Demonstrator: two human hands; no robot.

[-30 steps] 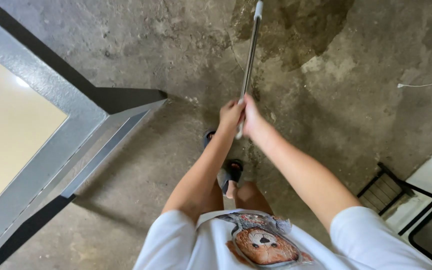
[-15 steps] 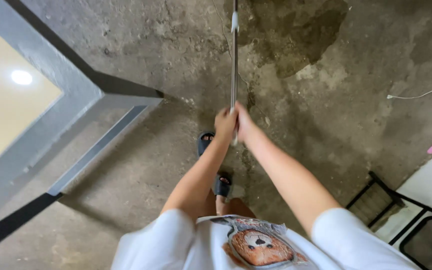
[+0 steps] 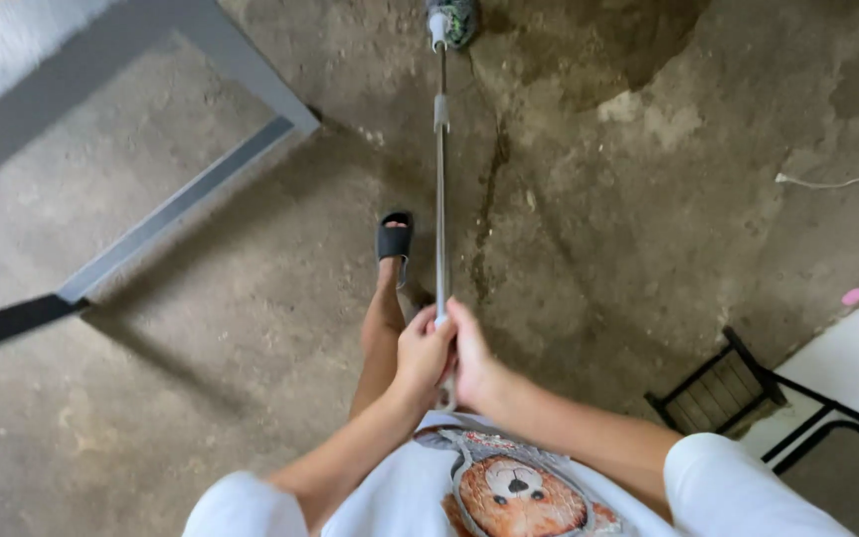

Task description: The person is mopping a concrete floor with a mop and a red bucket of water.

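Grey door frame [image 3: 181, 194] lying far left of mop pole [image 3: 439, 199]. Black sandal [image 3: 395, 241] on foot standing just left of pole. Left hand [image 3: 422, 353] wrapping pole's near end, grip closed around it. Right hand [image 3: 471, 358] touching left hand, grip also closed on pole, both steering together, judging by stacked hold. Pole running straight ahead to mop head [image 3: 452, 20] pressing concrete floor [image 3: 648, 219] at wet patch. Black metal rack [image 3: 723, 393] sitting right of pole.
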